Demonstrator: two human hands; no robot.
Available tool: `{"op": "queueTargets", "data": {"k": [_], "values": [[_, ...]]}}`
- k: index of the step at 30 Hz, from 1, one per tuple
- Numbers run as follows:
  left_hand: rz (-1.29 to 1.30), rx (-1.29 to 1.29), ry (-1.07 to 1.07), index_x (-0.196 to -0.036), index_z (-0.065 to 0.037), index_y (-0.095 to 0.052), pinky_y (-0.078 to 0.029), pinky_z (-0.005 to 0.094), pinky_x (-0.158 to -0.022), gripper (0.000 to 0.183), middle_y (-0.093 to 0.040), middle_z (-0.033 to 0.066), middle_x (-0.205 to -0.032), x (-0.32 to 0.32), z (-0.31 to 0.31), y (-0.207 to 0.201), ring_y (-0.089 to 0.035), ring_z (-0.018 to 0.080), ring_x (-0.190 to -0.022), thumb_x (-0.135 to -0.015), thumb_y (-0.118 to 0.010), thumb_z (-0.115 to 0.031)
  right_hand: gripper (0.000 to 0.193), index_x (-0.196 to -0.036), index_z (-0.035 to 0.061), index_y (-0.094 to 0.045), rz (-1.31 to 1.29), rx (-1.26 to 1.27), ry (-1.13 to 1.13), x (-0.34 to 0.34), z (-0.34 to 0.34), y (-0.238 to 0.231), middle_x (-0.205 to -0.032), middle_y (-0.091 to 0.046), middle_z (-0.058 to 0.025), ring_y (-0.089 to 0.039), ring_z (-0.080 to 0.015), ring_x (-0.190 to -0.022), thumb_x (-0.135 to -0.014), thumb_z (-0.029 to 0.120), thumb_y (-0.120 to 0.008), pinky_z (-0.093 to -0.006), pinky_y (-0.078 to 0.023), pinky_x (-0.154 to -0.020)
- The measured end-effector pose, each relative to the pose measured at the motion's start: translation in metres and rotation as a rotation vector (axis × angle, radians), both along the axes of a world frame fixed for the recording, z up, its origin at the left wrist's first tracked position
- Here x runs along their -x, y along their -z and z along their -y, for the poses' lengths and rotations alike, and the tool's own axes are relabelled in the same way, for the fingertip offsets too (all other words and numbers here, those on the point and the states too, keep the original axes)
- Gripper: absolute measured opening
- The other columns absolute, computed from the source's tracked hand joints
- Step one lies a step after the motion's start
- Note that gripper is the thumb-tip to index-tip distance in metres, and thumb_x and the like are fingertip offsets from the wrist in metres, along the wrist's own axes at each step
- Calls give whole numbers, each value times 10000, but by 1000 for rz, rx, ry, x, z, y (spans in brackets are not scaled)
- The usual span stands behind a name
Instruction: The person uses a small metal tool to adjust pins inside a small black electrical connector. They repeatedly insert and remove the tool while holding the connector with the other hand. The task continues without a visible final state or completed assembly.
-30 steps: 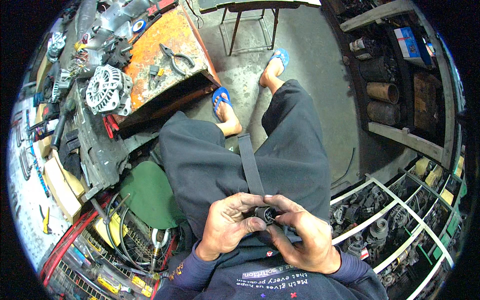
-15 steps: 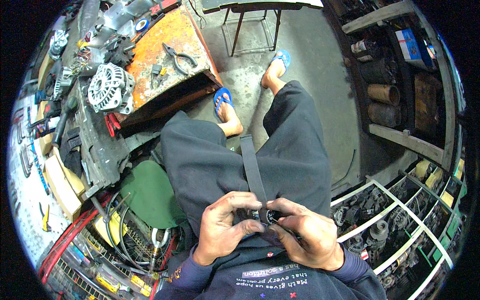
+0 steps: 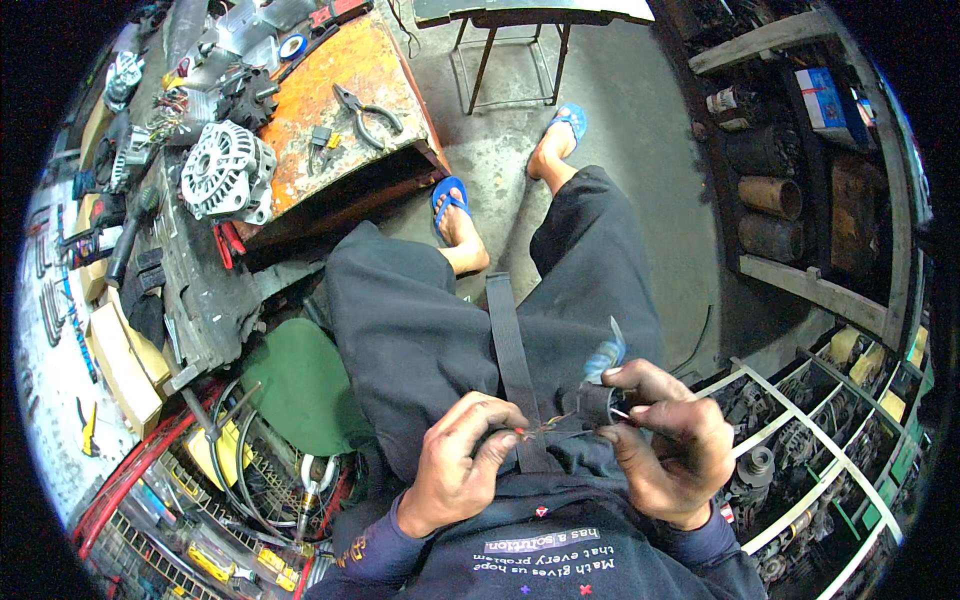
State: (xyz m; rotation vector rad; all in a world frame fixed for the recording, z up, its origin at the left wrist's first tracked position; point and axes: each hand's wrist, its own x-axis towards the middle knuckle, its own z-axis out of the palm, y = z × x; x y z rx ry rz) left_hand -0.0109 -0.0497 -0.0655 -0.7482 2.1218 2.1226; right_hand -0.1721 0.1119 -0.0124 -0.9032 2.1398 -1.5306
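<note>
Black, a cylindrical part (image 3: 594,403) sits gripped in my right hand (image 3: 677,447), lower right. My left hand (image 3: 462,466) pinches thin wires (image 3: 546,426), lower centre.

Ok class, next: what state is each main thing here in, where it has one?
Left hand, pinching thin wires
Right hand, gripping black part
Thin wires, stretched toward black part
Black part, held above lap
Pliers, lying with handles apart
Blue sandals, worn
</note>
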Motion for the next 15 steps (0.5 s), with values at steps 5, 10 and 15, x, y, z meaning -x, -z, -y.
{"op": "queueTargets", "data": {"k": [5, 10, 15], "values": [[-48, -840, -184, -1310, -8, -481, -517, 283, -829, 316, -583, 112, -1184, -9, 9, 18, -594, 128, -968, -1057, -598, -156, 263, -971, -32, -638, 221, -29, -219, 4, 0, -5, -1129, -738, -273, -768, -369, -1024, -787, -89, -816, -384, -617, -872], [-33, -1011, -134, -1377, 22, -488, -497, 266, -811, 554, -593, 80, -1146, 3, 14, 2, -574, 123, -953, -992, -709, -310, 277, -952, -23, -601, 179, -2, -318, 4, 9, 2, -1080, -749, -292, -782, -362, -984, -808, -42, -837, -393, -628, -835], [85, -938, -59, -1331, 42, -568, -486, 244, -879, 529, -622, 23, -1100, -3, 3, 5, -574, 88, -972, -976, -783, -286, 239, -1004, -9, -657, 239, -13, -305, -11, -3, 16, -1207, -726, -228, -754, -369, -1052, -809, -41, -791, -375, -616, -862]]}}
